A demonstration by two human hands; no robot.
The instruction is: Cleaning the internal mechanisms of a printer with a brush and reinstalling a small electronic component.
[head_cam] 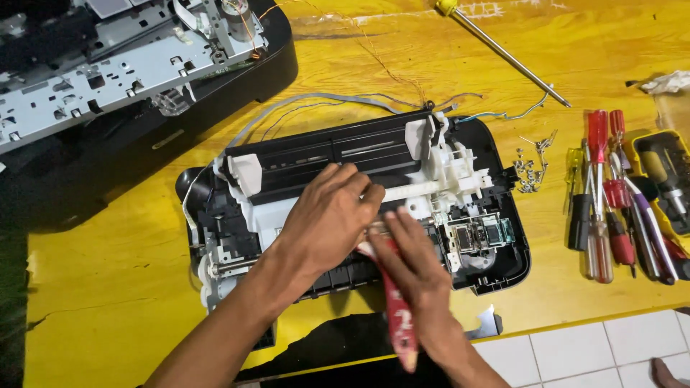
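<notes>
Gripping a red-handled tool [397, 309], right hand [417, 269] meets left hand [327, 215] over black-and-white plastic printer chassis [496, 154].

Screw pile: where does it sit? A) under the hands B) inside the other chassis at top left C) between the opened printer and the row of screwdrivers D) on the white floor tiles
C: the screw pile lies on the yellow table, right of the opened printer and left of the screwdrivers.

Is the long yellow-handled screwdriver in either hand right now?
No. The long screwdriver lies alone at the table's far edge, while the right hand grips a red-handled tool over the opened printer.
</notes>
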